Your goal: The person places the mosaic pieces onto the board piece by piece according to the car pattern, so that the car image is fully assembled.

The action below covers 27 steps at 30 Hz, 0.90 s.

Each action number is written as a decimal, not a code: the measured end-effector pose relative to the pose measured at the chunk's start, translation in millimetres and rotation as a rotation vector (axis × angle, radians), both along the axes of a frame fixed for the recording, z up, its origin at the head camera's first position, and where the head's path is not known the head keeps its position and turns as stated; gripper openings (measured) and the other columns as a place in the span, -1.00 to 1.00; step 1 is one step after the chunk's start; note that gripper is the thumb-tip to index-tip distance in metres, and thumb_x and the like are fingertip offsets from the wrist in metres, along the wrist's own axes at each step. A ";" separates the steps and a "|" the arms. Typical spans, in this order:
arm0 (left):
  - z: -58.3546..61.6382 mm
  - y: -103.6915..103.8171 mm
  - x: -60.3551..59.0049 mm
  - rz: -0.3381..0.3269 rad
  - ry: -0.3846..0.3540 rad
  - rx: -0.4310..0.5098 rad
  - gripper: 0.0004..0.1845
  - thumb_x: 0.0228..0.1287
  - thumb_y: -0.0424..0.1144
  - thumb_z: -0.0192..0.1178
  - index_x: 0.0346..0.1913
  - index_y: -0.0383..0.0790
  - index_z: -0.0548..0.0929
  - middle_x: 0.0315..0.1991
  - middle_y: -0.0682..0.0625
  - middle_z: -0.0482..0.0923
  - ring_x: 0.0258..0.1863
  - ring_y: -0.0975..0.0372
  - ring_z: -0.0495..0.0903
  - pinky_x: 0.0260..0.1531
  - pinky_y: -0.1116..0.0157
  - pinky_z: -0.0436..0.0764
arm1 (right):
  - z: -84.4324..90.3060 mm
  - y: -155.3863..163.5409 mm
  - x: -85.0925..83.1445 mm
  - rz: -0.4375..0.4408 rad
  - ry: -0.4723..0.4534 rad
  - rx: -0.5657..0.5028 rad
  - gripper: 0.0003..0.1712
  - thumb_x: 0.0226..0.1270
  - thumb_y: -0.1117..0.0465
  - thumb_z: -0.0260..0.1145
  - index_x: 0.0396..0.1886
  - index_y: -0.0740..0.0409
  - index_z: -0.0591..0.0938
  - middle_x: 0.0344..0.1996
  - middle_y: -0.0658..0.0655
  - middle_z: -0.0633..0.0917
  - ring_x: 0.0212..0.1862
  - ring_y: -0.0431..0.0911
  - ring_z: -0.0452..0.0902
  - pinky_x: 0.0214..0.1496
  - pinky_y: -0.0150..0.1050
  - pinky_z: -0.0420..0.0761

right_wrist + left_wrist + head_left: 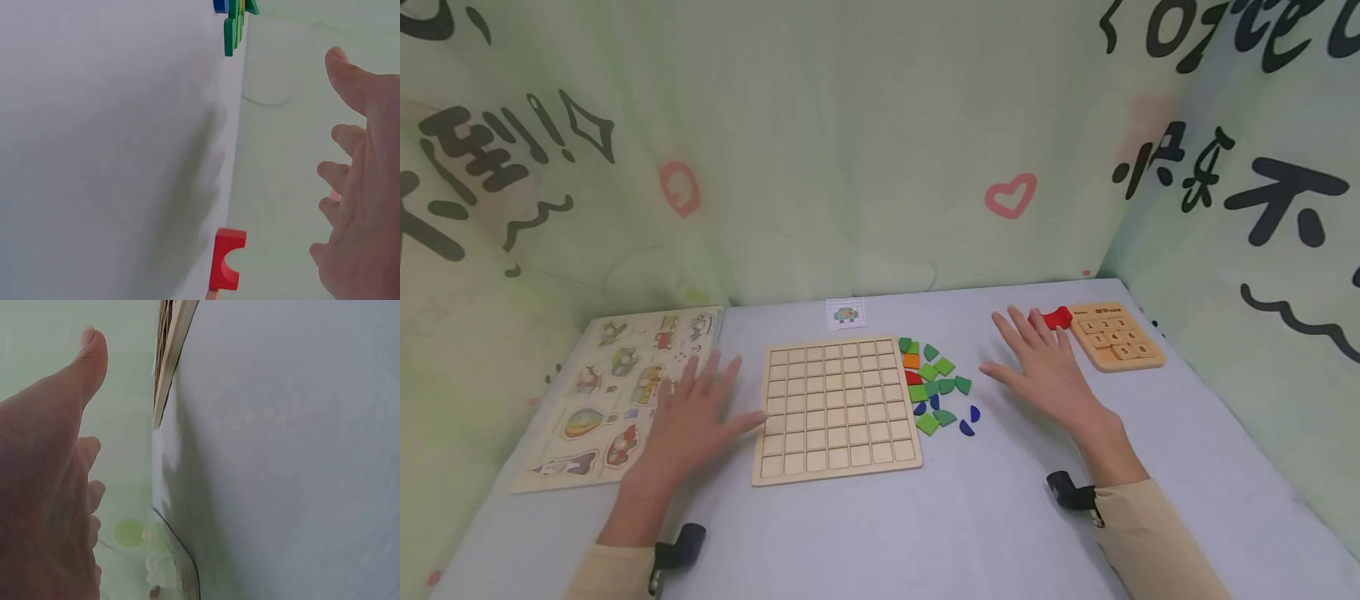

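From the head camera I see the wooden grid board [837, 411] lying flat in the middle of the table [925, 533], a pale square tray cut into rows of empty square cells. My left hand [688, 421] lies flat with fingers spread, its thumb at the board's left edge, grasping nothing. My right hand [1045, 367] hovers with straight, spread fingers well to the right of the board, also released. Between the board and that hand lies a heap of coloured tiles [936, 387], green, orange, red and blue, touching the board's right edge. A picture puzzle board [602, 392] sits to the left, partly under my left hand; a number pad board [1116, 336] and a red block [1054, 317] lie beyond my right hand. A small printed card [846, 313] lies behind the grid. Pale green printed cloth walls the table in.

The left wrist view shows my thumb [87, 359] extended beside a board's edge [172, 356] on the grey surface.

The right wrist view shows loose fingers [350, 169], the red block and green tiles [234, 28].
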<state>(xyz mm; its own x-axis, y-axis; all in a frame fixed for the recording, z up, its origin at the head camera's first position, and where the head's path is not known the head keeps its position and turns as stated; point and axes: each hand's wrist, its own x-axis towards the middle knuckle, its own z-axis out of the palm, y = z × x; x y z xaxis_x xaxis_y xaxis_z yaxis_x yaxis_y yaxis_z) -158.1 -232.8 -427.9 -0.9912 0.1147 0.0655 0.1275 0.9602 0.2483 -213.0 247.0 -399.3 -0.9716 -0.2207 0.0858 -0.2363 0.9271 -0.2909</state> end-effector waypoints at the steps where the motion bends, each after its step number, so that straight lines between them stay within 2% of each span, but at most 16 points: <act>1: -0.4 1.0 0.5 -0.007 0.000 0.003 0.05 0.20 0.54 -0.04 0.60 0.00 0.04 0.63 -0.21 -0.15 0.59 -0.23 -0.24 0.43 -0.41 -0.25 | 0.1 -4.2 -2.0 0.005 -0.003 0.001 0.02 0.33 -0.34 0.17 0.63 -0.16 -0.05 0.63 0.19 -0.06 0.62 0.27 -0.33 0.52 0.46 -0.31; 13: -5.4 12.7 4.6 -0.101 -0.015 0.005 0.03 0.19 0.51 0.03 0.58 0.00 0.09 0.61 -0.20 -0.04 0.58 -0.25 -0.14 0.46 -0.39 -0.21 | -7.4 -51.2 -23.9 0.060 -0.046 -0.036 -0.05 0.34 -0.24 0.22 0.61 -0.15 0.06 0.61 0.16 0.08 0.62 0.24 -0.22 0.55 0.42 -0.18; 20: -8.6 16.0 4.1 -0.123 -0.132 0.051 0.06 0.15 0.54 0.03 0.60 0.05 0.04 0.63 -0.15 -0.12 0.60 -0.22 -0.20 0.45 -0.40 -0.20 | -8.8 -75.8 -30.7 0.090 -0.089 -0.090 -0.11 0.34 -0.19 0.23 0.59 -0.13 0.14 0.57 0.17 0.19 0.62 0.20 -0.14 0.58 0.36 -0.14; 27: -7.5 19.2 5.7 -0.137 -0.151 0.064 0.12 0.07 0.53 0.13 0.59 0.01 0.06 0.63 -0.13 -0.10 0.60 -0.18 -0.18 0.46 -0.37 -0.12 | -9.7 -95.2 -37.8 0.131 -0.116 -0.123 -0.20 0.38 -0.13 0.21 0.55 -0.07 0.24 0.52 0.14 0.31 0.60 0.19 -0.01 0.60 0.27 -0.04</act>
